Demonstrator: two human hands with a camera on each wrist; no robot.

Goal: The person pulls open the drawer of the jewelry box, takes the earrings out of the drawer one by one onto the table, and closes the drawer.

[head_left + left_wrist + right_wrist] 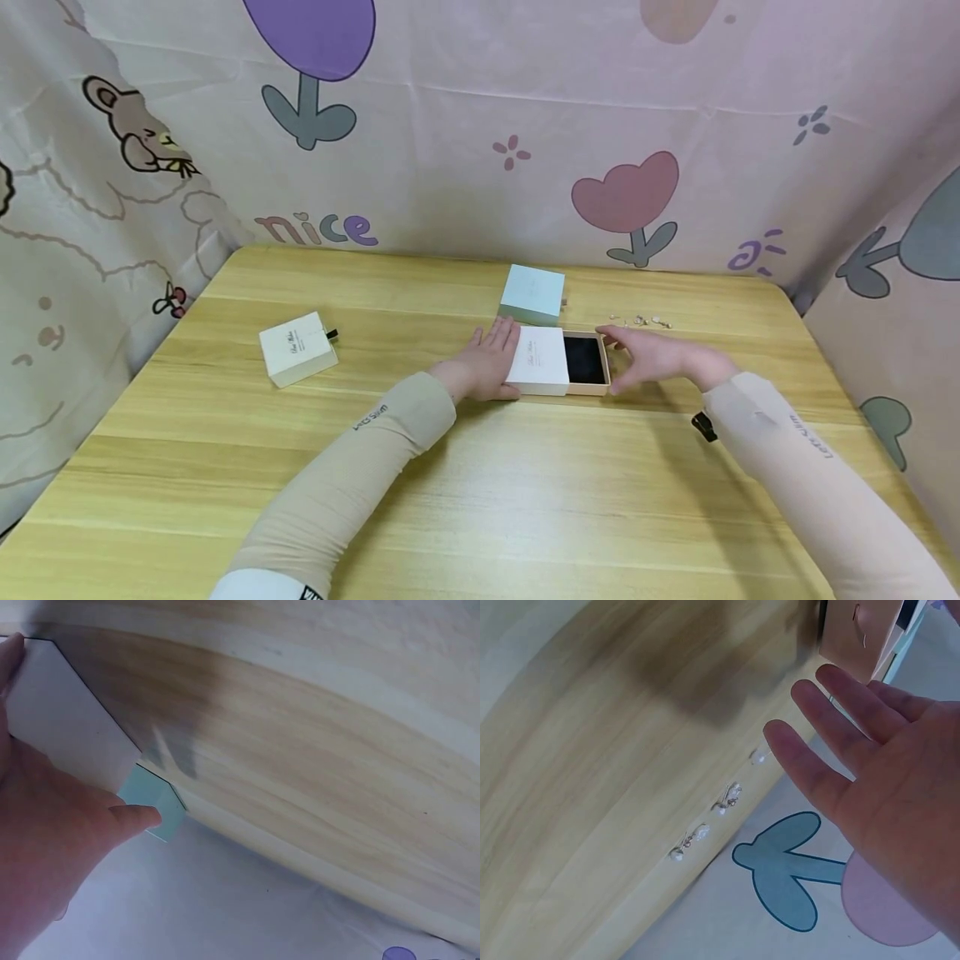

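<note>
A white drawer box (pixel 538 360) with small lettering lies in front of me, its tray (pixel 587 389) with a black lining (pixel 583 360) part way out on the right. My left hand (pixel 480 362) rests against the sleeve's left end, fingers extended toward the back edge and thumb near the front. At the tray's outer end is my right hand (pixel 652 354), thumb and fingers spread apart near its two corners. In the right wrist view those fingers look nearly straight, close to the peach tray end (pixel 859 634), which has a small loop.
Behind the white box stands a light blue box (pixel 532 292) with a small tab. A cream box (pixel 298 348) with a black tab sits to the left. Several small, shiny earring-like pieces (pixel 641 320) lie at the back right. A printed cloth (pixel 450 167) hangs behind the wooden table (pixel 480 500).
</note>
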